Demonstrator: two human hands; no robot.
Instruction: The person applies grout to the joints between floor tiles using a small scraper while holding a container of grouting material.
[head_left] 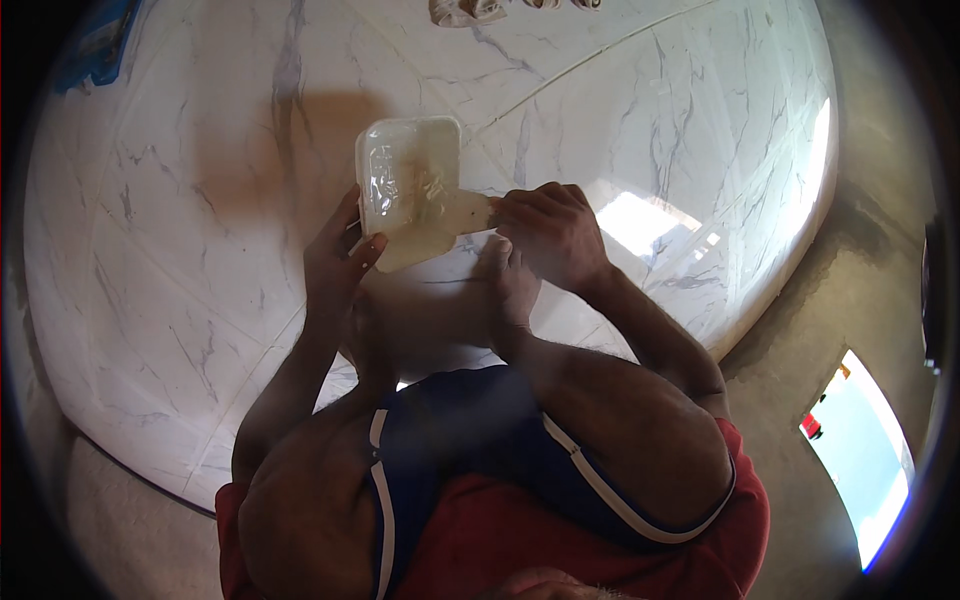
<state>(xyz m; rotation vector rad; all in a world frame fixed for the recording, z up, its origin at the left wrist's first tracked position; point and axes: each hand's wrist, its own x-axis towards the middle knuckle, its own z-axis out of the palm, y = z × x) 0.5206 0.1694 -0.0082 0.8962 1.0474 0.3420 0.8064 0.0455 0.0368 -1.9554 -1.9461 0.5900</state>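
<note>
My left hand (340, 245) grips the lower left edge of a translucent plastic tub (405, 170), rectangular with rounded corners, its thumb on the near side. The tub is tilted up over the marbled surface, and its inside looks shiny. At the tub's right side my right hand (555, 230) has its fingers closed on a pale flat piece (465, 212) that overlaps the tub's lower right edge. I cannot tell from here whether that piece is separate from the tub. One bare foot (517, 290) stands just below my right hand.
A white marble-patterned sheet (200, 350) spreads under everything. Beige cloth-like bundles (465, 12) lie at the far edge, and a blue object (95, 50) sits far left. Bare concrete floor (780, 400) borders the right side, with a bright opening (860, 460) there.
</note>
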